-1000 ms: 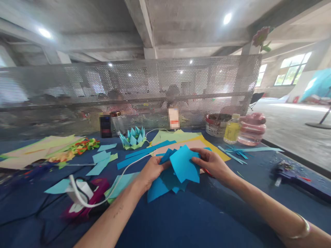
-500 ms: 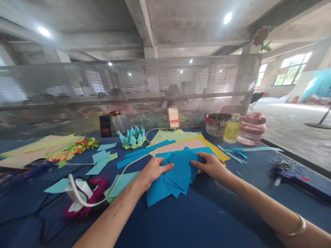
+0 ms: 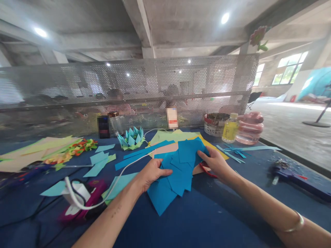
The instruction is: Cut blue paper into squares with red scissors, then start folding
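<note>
Several pieces of blue paper fan out in overlapping layers above the dark blue tabletop. My left hand pinches the stack at its left side, thumb on top. At the upper right, my right hand grips one blue piece between thumb and fingers. A red loop, like a scissors handle, shows beneath the right hand; whether that hand holds it I cannot tell. Behind the stack lie yellow paper, pale green sheets and long blue strips.
A folded light-blue paper crown shape stands farther back. On the left are a power strip with a white cable, and paper flowers. To the right are a basket, a yellow bottle, a pink jug and a glue gun.
The blue pieces have spread and turned, with a lower corner now pointing down. My right hand has shifted slightly right with an upper piece, and the red loop has come into sight.
</note>
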A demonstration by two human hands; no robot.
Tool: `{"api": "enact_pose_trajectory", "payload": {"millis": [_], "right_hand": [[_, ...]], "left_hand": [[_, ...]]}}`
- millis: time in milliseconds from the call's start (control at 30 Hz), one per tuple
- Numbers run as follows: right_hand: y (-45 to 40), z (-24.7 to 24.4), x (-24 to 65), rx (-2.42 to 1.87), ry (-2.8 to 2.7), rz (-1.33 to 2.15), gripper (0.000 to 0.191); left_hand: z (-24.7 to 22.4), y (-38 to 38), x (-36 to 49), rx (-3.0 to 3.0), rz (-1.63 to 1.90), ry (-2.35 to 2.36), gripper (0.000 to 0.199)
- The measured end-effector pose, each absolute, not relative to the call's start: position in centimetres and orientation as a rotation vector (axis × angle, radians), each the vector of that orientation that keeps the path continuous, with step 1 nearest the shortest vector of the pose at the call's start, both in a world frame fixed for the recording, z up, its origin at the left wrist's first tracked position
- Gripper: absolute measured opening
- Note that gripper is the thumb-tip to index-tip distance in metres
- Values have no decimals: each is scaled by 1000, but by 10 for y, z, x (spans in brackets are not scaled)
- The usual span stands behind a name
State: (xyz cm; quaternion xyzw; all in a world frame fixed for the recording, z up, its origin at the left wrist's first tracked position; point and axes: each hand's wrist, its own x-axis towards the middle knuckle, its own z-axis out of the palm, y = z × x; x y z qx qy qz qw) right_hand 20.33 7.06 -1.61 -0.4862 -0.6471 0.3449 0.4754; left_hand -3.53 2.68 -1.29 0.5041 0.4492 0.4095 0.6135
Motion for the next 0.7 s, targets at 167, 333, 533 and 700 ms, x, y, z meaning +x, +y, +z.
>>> {"api": "enact_pose_trajectory", "payload": {"millis": [167, 333, 533, 700], "right_hand": [[73, -18, 205, -1121, -1476, 952, 25], [72, -9, 205, -1012, -1306, 1157, 28], [67, 1, 203, -882, -1202, 1545, 29], [61, -1, 201, -909, -1422, 1410, 31]], "left_hand": [[-15, 29, -37, 1156, 941, 1004, 39], [-15, 31, -37, 1040, 1024, 1055, 47], [-13, 32, -38, 1031, 1095, 1131, 45], [-15, 34, -40, 1069, 1133, 1207, 40]]}}
